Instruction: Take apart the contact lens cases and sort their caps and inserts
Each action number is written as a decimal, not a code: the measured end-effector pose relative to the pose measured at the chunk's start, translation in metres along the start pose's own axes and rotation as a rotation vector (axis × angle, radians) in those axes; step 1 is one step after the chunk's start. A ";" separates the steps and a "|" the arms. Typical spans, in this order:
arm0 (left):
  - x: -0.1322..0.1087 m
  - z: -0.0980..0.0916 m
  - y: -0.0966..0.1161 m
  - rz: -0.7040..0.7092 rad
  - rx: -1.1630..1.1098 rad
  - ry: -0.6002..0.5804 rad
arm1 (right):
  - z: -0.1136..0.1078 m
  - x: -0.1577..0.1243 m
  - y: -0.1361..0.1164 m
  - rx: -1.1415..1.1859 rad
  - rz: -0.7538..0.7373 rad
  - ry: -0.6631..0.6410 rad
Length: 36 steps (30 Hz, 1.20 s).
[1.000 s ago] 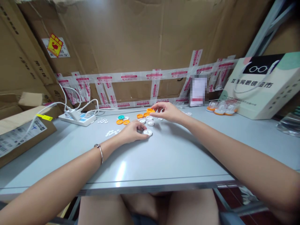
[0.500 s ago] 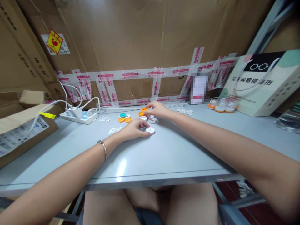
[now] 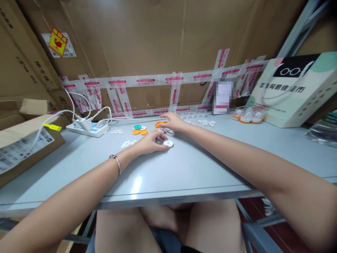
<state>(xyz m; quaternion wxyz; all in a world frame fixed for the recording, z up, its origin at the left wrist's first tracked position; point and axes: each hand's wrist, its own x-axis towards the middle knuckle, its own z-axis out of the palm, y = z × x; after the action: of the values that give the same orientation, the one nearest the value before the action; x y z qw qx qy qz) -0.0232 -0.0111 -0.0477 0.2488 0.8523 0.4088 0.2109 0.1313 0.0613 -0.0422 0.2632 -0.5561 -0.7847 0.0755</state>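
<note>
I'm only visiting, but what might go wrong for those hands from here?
The right hand is among closely grouped orange rings and white rings, so it might nudge some out of place.

The left hand has its wrist near loose small white pieces; a sideways brush could scatter them.

The white disc at its fingertips might slip.

I read 互连网眼镜超市 on the bag [image 3: 286, 102], plus a glasses logo. Carton [image 3: 131, 38]: broken-glass fragile sign on a yellow sticker [image 3: 58, 42]; white label [image 3: 70, 50] starts "LM270", rest unclear. Tape [image 3: 146, 81] print and box label [image 3: 26, 151]: too small for me.
</note>
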 end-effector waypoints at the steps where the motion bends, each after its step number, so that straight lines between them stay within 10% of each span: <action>1: 0.000 0.000 0.001 -0.001 0.005 -0.004 | -0.004 -0.003 -0.001 0.042 -0.014 0.032; 5: -0.001 -0.004 0.006 -0.005 0.010 -0.039 | -0.024 -0.028 -0.002 0.295 -0.112 0.054; 14: 0.000 -0.016 0.004 0.094 -0.026 -0.143 | -0.039 -0.075 -0.004 0.268 -0.187 -0.418; 36: 0.016 -0.017 0.019 -0.011 0.337 -0.090 | -0.018 -0.067 0.007 0.409 -0.194 -0.418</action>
<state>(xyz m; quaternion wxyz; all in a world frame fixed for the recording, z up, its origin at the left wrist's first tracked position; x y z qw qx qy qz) -0.0121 -0.0040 -0.0202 0.1213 0.8884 0.4315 0.0997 0.1621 -0.0004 -0.0515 0.2084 -0.3864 -0.8399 0.3191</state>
